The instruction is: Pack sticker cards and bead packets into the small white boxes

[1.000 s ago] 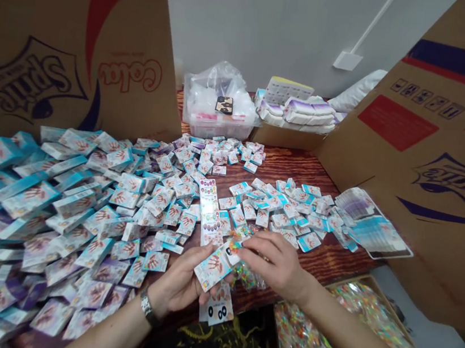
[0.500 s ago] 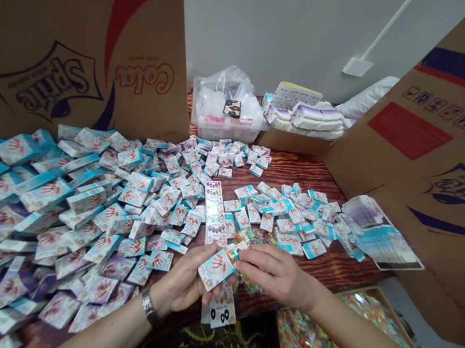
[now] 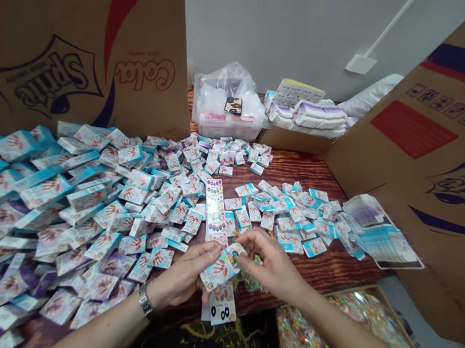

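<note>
Left hand [image 3: 182, 277] low at the middle of the wooden table [image 3: 324, 260], fingers [image 3: 204, 257] half curled and closed around a small packet [image 3: 216, 272]. Packet tilted, its long axis slanting from near left up to far right, printed palm mark facing up, just in front of both hands' fingertips. Right hand [image 3: 274, 266] angled in from the right, thumb and forefinger drawn into a narrow pinch on the packet's far corner, remaining fingers loosely bent. Both forearms reaching in from the near edge and converging at the centre, left wrist wearing a metal watch [image 3: 146, 298]. Just beyond the packet, a long printed strip [image 3: 215, 212] lying flat, pointing far. Just near of it, a white card with black ovals [image 3: 221, 305] under the left hand's edge. Beside the right hand, a few bright scraps [image 3: 249, 279]. Far left, a deep heap of blue-edged packets [image 3: 39, 211]; right, a looser scatter [image 3: 295, 219]; beyond that, fanned sheets [image 3: 382, 239]; near right, a tray of shiny colourful pieces [image 3: 348, 337].
</note>
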The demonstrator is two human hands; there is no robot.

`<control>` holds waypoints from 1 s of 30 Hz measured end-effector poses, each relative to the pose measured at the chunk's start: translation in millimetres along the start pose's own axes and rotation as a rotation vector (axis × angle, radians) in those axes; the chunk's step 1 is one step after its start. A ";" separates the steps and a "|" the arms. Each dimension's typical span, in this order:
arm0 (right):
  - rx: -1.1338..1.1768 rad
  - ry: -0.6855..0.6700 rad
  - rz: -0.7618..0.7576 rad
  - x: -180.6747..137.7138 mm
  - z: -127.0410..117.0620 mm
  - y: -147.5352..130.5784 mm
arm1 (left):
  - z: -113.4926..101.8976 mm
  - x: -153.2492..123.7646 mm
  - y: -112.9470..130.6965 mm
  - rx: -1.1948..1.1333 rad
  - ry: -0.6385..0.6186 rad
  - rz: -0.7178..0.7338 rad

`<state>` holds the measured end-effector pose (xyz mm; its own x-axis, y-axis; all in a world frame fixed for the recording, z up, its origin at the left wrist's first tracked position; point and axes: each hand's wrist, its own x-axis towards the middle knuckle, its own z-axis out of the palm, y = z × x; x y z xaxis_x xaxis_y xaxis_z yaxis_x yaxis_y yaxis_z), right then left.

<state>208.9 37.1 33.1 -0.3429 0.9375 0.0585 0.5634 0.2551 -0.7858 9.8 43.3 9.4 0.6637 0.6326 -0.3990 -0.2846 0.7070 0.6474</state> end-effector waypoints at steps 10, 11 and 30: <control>-0.019 -0.025 0.009 6.1 -4.3 -10.0 | -8.1 7.1 -0.5 0.033 0.018 0.020; 0.043 -0.041 0.061 7.2 -2.3 -6.0 | -8.8 6.6 -0.7 0.041 0.011 0.016; -0.057 -0.040 -0.078 9.6 3.8 -6.6 | -11.5 13.5 -3.7 0.186 0.113 0.118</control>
<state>199.0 43.5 36.5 -0.4162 0.9046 0.0923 0.5753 0.3406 -0.7437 11.9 52.8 -5.8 0.5490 0.7460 -0.3769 -0.2161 0.5623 0.7982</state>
